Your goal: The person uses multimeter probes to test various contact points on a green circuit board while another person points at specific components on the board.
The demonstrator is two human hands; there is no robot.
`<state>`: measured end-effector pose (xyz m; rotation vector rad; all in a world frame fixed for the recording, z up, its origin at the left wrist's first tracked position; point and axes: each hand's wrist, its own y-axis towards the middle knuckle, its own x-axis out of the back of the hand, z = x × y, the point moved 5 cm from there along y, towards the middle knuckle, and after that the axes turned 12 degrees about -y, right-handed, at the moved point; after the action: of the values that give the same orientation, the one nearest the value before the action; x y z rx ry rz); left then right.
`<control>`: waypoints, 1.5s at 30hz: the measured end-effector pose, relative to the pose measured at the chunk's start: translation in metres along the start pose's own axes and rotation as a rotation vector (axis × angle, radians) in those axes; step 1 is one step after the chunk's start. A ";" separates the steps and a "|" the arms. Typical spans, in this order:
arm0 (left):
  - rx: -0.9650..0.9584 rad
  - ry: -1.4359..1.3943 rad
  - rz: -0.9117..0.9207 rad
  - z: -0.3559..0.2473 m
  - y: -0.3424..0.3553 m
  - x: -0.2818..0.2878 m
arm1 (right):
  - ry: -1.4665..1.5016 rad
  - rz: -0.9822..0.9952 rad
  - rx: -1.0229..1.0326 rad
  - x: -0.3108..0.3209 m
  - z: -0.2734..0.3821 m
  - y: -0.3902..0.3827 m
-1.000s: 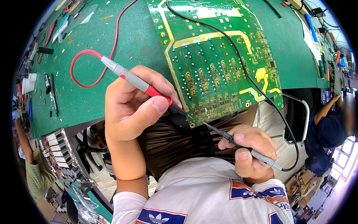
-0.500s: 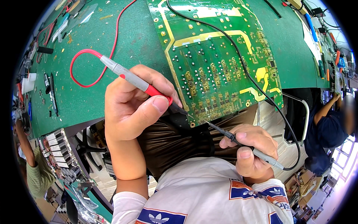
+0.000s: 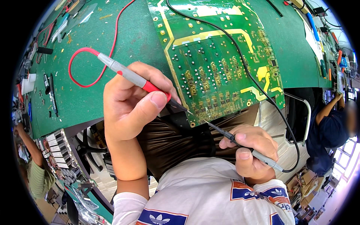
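Note:
A large green circuit board (image 3: 221,82) with yellow traces and rows of solder joints lies at the front of the bench, its near edge reaching past the bench edge. My left hand (image 3: 137,99) grips a red and grey test probe (image 3: 129,76), its dark tip slanting down to the board's near left corner. In my right hand (image 3: 255,150) is a black and grey test probe (image 3: 266,160), pointing up and left. Its tip is at the board's near edge, a little right of the other tip. Whether either tip touches metal is too small to tell.
The black lead (image 3: 240,48) crosses the board, and a red lead (image 3: 71,71) loops on the green bench mat (image 3: 142,41). Pens (image 3: 53,95) lie at left. Tools line the right side. A person (image 3: 332,123) sits at far right, another person (image 3: 39,172) at far left.
My left hand and the red probe have shifted slightly left and up. The black probe and the board have moved slightly left. The person at far left has moved an arm.

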<state>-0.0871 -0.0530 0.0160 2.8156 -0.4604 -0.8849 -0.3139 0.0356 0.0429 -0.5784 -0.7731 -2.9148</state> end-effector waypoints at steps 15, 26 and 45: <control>0.013 0.017 -0.053 -0.002 0.000 -0.004 | -0.024 0.035 0.033 0.001 -0.001 -0.001; 0.008 0.021 -0.068 -0.001 -0.001 -0.004 | 0.005 0.051 0.047 0.002 -0.002 0.002; -0.023 0.140 0.030 -0.001 0.003 0.002 | 0.092 -0.006 -0.039 0.005 -0.003 -0.006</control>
<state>-0.0852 -0.0562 0.0162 2.8177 -0.4679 -0.6768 -0.3201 0.0394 0.0397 -0.4416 -0.7101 -2.9442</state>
